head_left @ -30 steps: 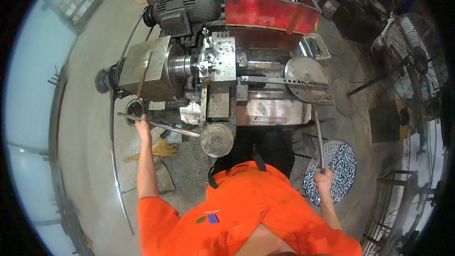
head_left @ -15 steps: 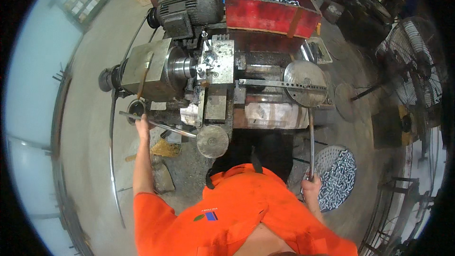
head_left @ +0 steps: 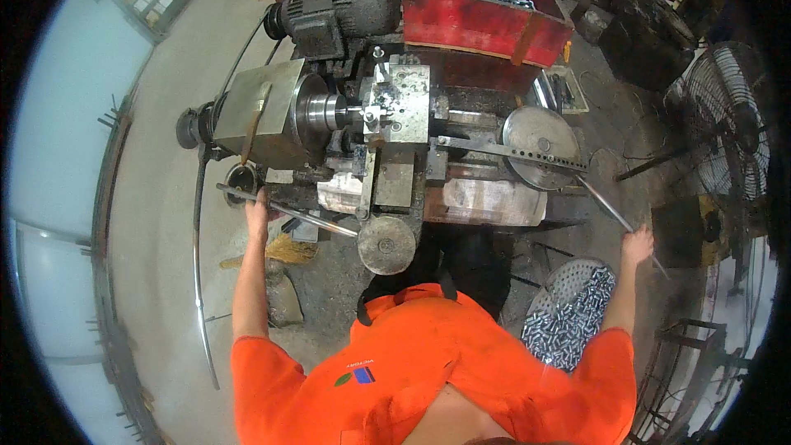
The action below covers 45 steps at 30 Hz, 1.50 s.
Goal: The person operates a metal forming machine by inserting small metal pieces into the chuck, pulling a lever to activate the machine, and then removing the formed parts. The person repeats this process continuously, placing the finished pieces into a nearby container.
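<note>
Now the right lever [head_left: 608, 206], a slim bare-metal rod right of centre in the frame, slants from its hub toward the lower right; half a second ago it pointed almost straight down. That swing has carried the right hand [head_left: 637, 245] outward, clear of the tray below. The link bar [head_left: 511, 151], a flat strip drilled with a row of holes, now tilts down to the right, and the gap between spindle nose [head_left: 332, 112] and tool block [head_left: 409, 99] looks wider. I judge from this that the lever's turn draws the block away from the spindle.

The lever is straight and dull grey with a slight shine, its tip jutting past the fist. The right fingers are curled fully round it. Left of centre, the left fingers wrap closely round the left lever [head_left: 317, 221] near its outer end; the left hand [head_left: 257, 213] has hardly moved.

Each rod runs to a metal disc: the large right disc [head_left: 540, 148] is scuffed grey, while the smaller left disc [head_left: 386, 245] sits at lower centre. Farther out, a perforated round tray [head_left: 564, 284] at lower right holds shiny metal pieces [head_left: 568, 330], a red bin [head_left: 486, 29] at upper centre holds more, and a ribbed motor [head_left: 338, 12] stands beside it.
</note>
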### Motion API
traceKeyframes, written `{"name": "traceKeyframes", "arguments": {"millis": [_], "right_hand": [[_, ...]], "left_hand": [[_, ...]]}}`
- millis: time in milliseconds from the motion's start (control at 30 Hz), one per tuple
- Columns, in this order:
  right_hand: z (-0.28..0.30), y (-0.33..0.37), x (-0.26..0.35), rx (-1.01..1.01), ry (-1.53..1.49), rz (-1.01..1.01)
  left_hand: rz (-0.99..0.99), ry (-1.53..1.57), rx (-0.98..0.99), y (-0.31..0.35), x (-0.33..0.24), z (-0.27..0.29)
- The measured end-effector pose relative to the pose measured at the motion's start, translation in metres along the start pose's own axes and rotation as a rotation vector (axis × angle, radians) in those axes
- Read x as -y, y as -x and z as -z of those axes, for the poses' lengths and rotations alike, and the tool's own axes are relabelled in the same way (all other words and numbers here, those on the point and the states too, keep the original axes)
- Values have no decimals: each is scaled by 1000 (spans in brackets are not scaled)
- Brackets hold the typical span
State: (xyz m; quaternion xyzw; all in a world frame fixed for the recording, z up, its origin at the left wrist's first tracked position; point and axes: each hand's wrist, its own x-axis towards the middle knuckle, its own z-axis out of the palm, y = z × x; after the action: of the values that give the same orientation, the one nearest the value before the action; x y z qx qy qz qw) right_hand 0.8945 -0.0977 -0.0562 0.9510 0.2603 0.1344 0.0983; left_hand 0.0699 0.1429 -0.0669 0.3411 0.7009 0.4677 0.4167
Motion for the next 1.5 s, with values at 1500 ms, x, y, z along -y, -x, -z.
{"name": "traceKeyframes", "arguments": {"millis": [1500], "right_hand": [[311, 167, 373, -35, -1211, 1469]], "left_hand": [[-355, -1058, -143, 22, 16, 112]]}}
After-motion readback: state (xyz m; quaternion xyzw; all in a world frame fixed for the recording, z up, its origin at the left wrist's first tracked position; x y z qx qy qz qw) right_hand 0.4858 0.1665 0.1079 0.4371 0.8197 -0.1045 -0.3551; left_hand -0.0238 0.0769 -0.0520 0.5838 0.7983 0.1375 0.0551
